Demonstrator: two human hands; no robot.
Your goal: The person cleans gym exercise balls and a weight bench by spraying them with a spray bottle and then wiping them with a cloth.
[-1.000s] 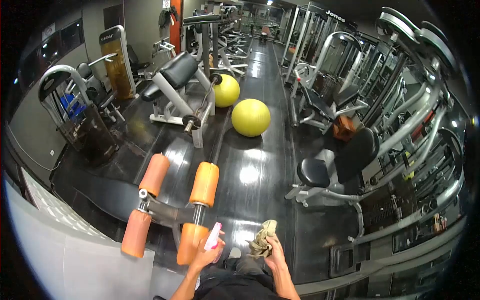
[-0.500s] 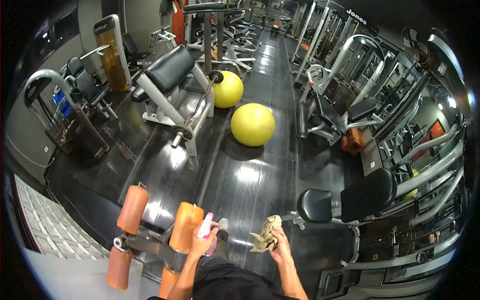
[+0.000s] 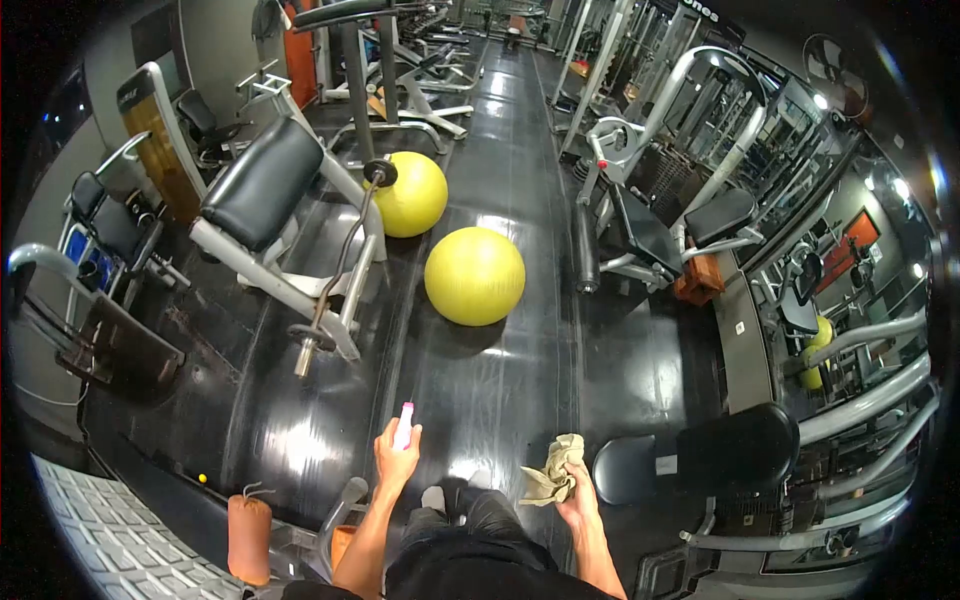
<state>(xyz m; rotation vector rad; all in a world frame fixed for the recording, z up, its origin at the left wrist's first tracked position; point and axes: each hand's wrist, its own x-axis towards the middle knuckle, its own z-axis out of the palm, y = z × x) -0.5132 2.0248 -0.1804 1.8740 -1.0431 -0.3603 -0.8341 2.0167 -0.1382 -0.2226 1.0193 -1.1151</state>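
Observation:
My left hand point(image 3: 396, 460) is wrapped round a spray bottle point(image 3: 403, 428) with a white and pink top; the hand hides most of its body. A crumpled beige cloth point(image 3: 553, 474) hangs from my right hand point(image 3: 577, 495), which is closed on it. The two hands are apart, in front of my legs. Beyond them, a yellow exercise ball point(image 3: 475, 277) rests on the dark floor, with a second yellow ball point(image 3: 410, 195) behind it to the left.
A preacher curl bench point(image 3: 262, 185) with a curl bar point(image 3: 345, 255) stands left of the balls. A black padded seat point(image 3: 740, 450) is close on my right. An orange foam roller pad point(image 3: 249, 538) sits low on the left. Machines line both sides of the dark floor point(image 3: 520, 370).
I have moved forward past the orange roller pads, which now lie lower in view. The balls and curl bench appear nearer. Both hands keep hold of the bottle and cloth.

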